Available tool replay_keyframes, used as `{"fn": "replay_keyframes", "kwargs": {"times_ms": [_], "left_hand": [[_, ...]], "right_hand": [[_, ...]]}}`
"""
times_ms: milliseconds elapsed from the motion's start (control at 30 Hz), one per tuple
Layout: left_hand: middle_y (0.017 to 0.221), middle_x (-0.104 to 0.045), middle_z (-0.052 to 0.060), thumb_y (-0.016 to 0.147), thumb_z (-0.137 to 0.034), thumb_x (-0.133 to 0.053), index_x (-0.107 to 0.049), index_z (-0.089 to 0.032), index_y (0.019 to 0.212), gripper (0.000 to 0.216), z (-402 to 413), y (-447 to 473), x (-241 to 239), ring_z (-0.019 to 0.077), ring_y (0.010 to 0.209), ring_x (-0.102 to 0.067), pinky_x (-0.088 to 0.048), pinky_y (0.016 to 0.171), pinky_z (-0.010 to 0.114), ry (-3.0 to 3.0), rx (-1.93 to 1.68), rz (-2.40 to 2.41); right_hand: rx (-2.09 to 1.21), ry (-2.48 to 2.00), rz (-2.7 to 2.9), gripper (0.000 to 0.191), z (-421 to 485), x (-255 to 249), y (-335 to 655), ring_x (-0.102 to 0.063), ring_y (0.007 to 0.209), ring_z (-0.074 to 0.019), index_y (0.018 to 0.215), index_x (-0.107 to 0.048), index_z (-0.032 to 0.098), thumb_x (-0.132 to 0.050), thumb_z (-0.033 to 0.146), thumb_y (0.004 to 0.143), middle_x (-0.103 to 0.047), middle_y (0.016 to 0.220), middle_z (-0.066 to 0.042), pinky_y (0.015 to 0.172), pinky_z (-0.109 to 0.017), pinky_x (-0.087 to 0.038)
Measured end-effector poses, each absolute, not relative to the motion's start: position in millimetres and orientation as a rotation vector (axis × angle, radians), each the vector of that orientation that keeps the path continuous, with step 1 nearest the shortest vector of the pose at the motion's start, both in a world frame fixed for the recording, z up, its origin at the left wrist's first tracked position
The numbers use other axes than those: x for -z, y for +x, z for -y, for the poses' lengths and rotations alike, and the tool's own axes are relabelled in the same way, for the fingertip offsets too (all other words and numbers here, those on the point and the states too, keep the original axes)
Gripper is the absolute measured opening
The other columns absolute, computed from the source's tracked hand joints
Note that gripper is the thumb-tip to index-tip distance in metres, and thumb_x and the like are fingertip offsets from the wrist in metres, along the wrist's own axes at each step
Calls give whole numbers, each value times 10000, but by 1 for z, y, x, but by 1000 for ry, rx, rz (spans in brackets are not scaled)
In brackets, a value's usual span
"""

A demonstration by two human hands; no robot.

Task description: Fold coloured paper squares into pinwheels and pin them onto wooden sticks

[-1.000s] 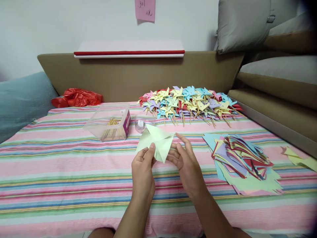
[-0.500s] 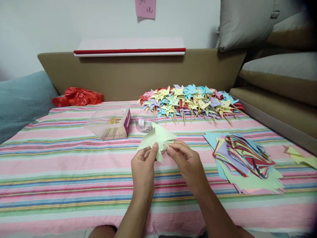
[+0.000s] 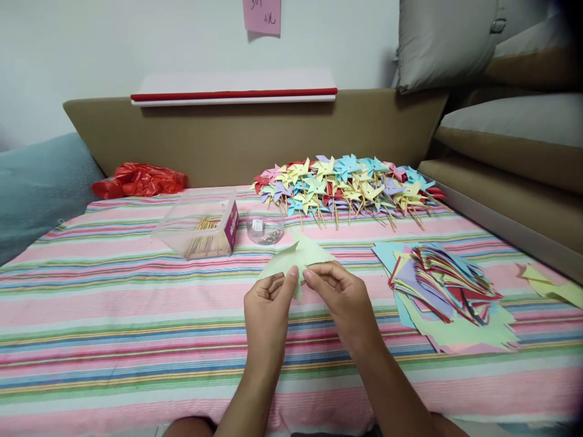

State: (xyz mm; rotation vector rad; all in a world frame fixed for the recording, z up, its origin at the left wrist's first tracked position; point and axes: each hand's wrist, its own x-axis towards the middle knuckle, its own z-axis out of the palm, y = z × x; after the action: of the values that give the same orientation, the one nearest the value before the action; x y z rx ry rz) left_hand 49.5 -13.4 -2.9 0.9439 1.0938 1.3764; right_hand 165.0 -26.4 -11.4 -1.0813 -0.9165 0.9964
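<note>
Between my hands is a pale green paper [image 3: 298,255], cut and partly folded in, its points spreading upward and to both sides. My left hand [image 3: 272,297] pinches it from the left, thumb near the paper's middle. From the right, my right hand [image 3: 339,294] grips it between thumb and fingers, its thumb tip close to the left thumb. Just beyond the paper stands a clear round tub [image 3: 265,230] holding small metal pins. Left of that, a clear plastic box [image 3: 200,230] with a purple label lies with thin wooden sticks inside.
Many finished paper pinwheels [image 3: 341,182] on sticks are heaped at the back. Right of my hands lies a stack of coloured paper sheets [image 3: 437,279], with a dark tool on top. A red plastic bag [image 3: 141,180] rests back left; yellow paper pieces [image 3: 551,285] lie far right.
Both hands have shifted slightly right with the green paper, and the thumbs have come closer together at its middle. The view has turned a little, and the tub of pins shows more fully.
</note>
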Motion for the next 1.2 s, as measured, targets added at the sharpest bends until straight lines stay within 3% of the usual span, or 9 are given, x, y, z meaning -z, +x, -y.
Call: {"fn": "replay_keyframes", "kwargs": {"times_ms": [400,533,733,867,967,1067,1200], "left_hand": [[903,-800,109,732,-385,-834,-784,-130,854,287,17,50,-1,230,847,-747,-571,743,275,1099,-1409,-1186],[917,-797,111,727,-397,-836,-776,-128,853,303,17,50,-1,223,822,-743,-573,728,280,1086,-1434,-1187],[874,-791,82,722,-365,-845,-768,-129,876,293,16,49,1,208,852,-734,-569,758,271,1044,-1409,-1160],[894,-794,91,734,-376,-837,-771,-129,883,296,16,49,0,214,862,-737,-569,766,276,1067,-1415,-1158],[927,-794,100,765,-393,-809,-770,-131,890,293,15,48,0,216,868,-736,-568,766,280,1082,-1428,-1164],[897,-790,91,763,-400,-806,-768,-136,876,290,14,45,0,218,850,-728,-562,746,279,1113,-1415,-1172],[745,-746,52,736,-420,-821,-738,-147,753,286,12,39,-2,189,715,-680,-514,630,254,1237,-1371,-1245]], "right_hand": [[-953,-1078,920,148,27,11,162,-668,880,-181,773,-762,206,-797,350,770,-626,920,-30,803,-306,-569],[-992,-1085,904,199,27,10,162,-676,818,-183,789,-732,204,-801,389,760,-664,871,-25,749,-307,-563],[-997,-1114,877,236,26,12,161,-691,850,-198,806,-715,194,-804,405,747,-701,847,-32,801,-320,-558],[-1049,-1089,821,320,27,12,160,-696,782,-192,827,-591,216,-821,413,724,-699,775,-10,737,-320,-559],[-972,-1051,757,555,25,11,163,-700,808,-182,984,-455,263,-880,367,643,-690,984,-16,740,-335,-578],[-849,-1141,845,763,24,12,172,-671,950,-208,1195,-466,286,-907,374,579,-595,1247,-73,829,-389,-581],[-882,-1260,977,586,26,14,184,-610,1130,-267,1164,-634,265,-852,440,650,-608,1277,-88,963,-443,-531]]}}
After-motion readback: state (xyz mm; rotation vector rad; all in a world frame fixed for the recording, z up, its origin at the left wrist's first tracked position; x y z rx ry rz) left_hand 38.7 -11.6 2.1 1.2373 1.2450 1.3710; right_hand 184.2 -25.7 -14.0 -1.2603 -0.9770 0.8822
